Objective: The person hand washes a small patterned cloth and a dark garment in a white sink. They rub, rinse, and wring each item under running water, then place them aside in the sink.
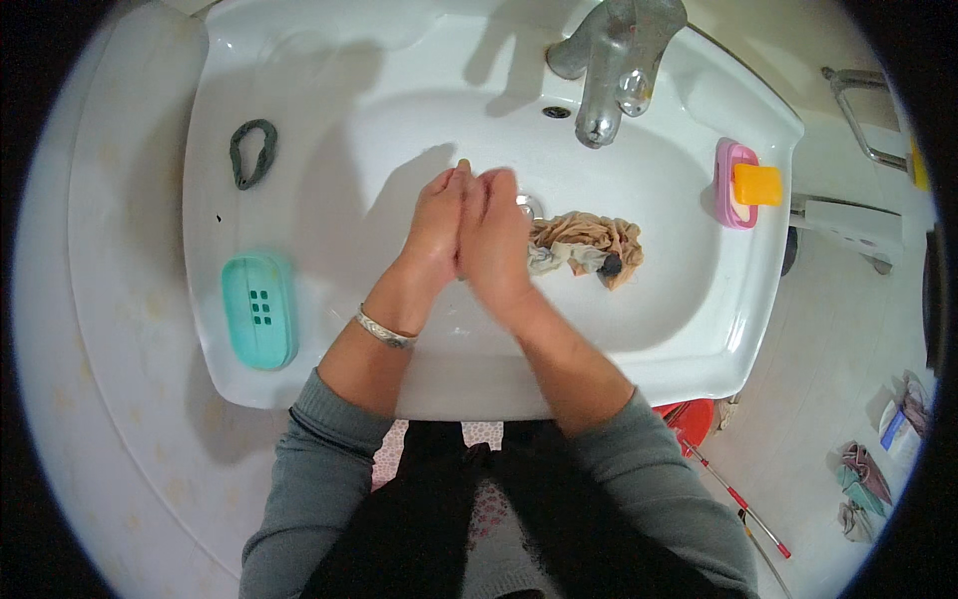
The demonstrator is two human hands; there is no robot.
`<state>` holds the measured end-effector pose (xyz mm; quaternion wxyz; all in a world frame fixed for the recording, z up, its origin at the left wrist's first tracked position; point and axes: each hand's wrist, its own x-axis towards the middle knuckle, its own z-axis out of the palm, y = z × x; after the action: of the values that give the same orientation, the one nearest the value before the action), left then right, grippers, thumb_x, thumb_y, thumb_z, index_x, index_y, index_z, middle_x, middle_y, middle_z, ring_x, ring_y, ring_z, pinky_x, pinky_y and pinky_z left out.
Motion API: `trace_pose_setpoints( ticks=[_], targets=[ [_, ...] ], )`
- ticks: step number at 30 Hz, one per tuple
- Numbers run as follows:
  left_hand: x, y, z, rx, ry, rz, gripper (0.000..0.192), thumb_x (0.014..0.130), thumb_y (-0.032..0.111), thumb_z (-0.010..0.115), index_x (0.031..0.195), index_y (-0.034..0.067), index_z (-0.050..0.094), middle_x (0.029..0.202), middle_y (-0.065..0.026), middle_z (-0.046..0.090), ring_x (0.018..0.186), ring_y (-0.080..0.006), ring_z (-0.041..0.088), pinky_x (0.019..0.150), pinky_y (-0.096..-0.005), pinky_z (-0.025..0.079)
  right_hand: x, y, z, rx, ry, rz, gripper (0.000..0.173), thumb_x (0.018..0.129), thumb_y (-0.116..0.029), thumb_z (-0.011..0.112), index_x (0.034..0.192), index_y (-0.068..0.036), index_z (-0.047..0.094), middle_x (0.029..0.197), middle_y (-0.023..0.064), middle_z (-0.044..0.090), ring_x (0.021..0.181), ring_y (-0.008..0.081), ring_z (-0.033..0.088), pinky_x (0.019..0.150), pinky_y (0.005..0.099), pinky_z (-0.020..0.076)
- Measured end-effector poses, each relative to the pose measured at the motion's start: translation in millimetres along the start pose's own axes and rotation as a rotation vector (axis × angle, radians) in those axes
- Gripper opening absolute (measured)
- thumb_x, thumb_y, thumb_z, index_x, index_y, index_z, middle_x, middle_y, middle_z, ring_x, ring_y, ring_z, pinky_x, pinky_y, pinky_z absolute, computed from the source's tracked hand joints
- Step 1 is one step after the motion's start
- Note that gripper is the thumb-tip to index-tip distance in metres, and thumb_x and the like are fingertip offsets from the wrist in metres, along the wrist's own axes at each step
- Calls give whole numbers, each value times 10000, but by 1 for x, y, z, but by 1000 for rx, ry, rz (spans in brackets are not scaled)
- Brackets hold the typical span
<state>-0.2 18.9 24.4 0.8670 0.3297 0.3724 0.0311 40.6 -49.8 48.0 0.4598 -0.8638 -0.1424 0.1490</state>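
Above the basin of a white washbasin [479, 367], my left hand [436, 217] and my right hand [494, 232] are pressed together palm to palm. The right one is slightly blurred. Whatever may lie between the palms is hidden. Just right of my right hand, a crumpled bundle of wet tan fabric [591, 228] with a whitish part and a dark tip rests in the basin. Partly behind that hand is the metal drain [528, 205]. A silver bangle [385, 329] circles my left wrist, and both grey sleeves are pushed up the forearms.
A chrome faucet [599, 90] overhangs the basin. A dark hair tie [234, 153] and a turquoise soap dish [258, 348] lie on the left rim. On the right rim, orange soap [757, 185] sits on a pink soap dish [724, 187]. Below stands a red bucket [696, 427].
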Motion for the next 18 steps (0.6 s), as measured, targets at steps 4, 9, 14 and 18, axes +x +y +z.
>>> trace_pose_setpoints(
  ticks=[4, 9, 14, 18],
  targets=[
    [-23, 22, 34, 177, 104, -148, 291, 954, 390, 497, 899, 105, 513, 782, 24, 492, 646, -92, 466, 558, -235, 408, 38, 9, -15, 28, 61, 126, 235, 956, -206, 473, 926, 27, 468, 779, 270, 604, 739, 462, 590, 617, 494, 459],
    [-6, 12, 10, 134, 105, 3, 278, 975, 356, 456, 965, 87, 526, 742, 35, 440, 616, -86, 387, 531, -244, 365, -12, -13, -2, 67, 7, 11, 232, 964, -200, 461, 936, 29, 485, 783, 247, 603, 716, 417, 593, 622, 464, 463],
    [-3, 5, 9, 249, 104, 59, 302, 980, 361, 458, 1028, 74, 536, 814, 17, 516, 711, -83, 485, 566, -267, 427, 16, -5, -6, -38, 19, 99, 213, 962, -187, 470, 961, 24, 492, 803, 217, 607, 716, 347, 602, 656, 423, 466],
    [-4, 6, 5, 169, 29, 18, 309, 968, 382, 475, 1037, 87, 532, 836, 6, 530, 739, -93, 506, 595, -247, 418, 0, -1, 1, 41, 40, 66, 235, 964, -210, 474, 946, 24, 498, 806, 229, 606, 704, 355, 595, 650, 429, 459]
  ],
)
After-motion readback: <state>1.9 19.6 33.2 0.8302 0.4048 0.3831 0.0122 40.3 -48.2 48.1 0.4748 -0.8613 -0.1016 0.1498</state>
